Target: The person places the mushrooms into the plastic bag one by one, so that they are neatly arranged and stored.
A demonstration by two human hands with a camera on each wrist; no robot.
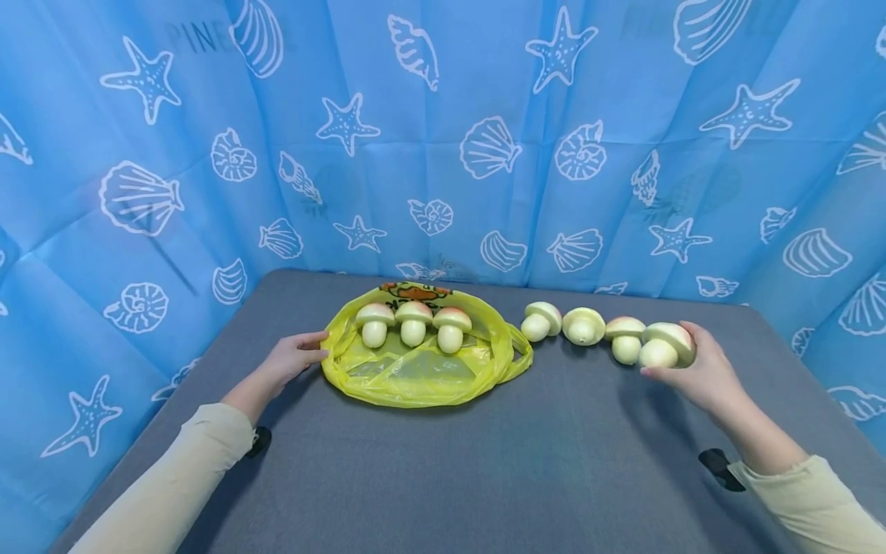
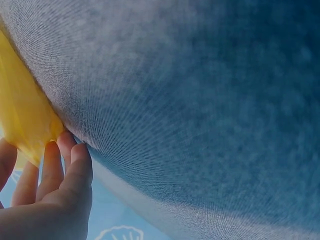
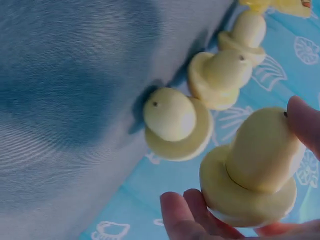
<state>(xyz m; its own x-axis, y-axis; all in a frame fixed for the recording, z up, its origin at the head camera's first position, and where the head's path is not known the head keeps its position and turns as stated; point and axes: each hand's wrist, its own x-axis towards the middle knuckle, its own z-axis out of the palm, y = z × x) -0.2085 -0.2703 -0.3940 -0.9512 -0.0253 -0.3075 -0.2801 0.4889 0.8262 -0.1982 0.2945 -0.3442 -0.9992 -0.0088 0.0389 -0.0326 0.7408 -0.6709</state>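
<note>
In the head view my left hand (image 1: 296,358) pinches the left rim of a yellow plastic bag (image 1: 415,391). The left wrist view shows its fingers against the yellow bag (image 2: 30,110). Three toy mushrooms (image 1: 413,323) with pinkish caps lie in a row in the opened bag. My right hand (image 1: 707,371) grips another mushroom (image 1: 659,352) by cap and stem, lifted off the table in the right wrist view, where this mushroom (image 3: 265,150) is between thumb and fingers. Just left of it, a loose mushroom (image 1: 626,348) rests on the table.
Two more mushrooms, one tipped over (image 1: 541,321) and one with its stem facing forward (image 1: 583,327), lie between the bag's handle (image 1: 521,355) and the right hand. Everything rests on a grey cloth-covered table (image 1: 443,477). A blue shell-patterned curtain (image 1: 443,115) hangs behind and beside it.
</note>
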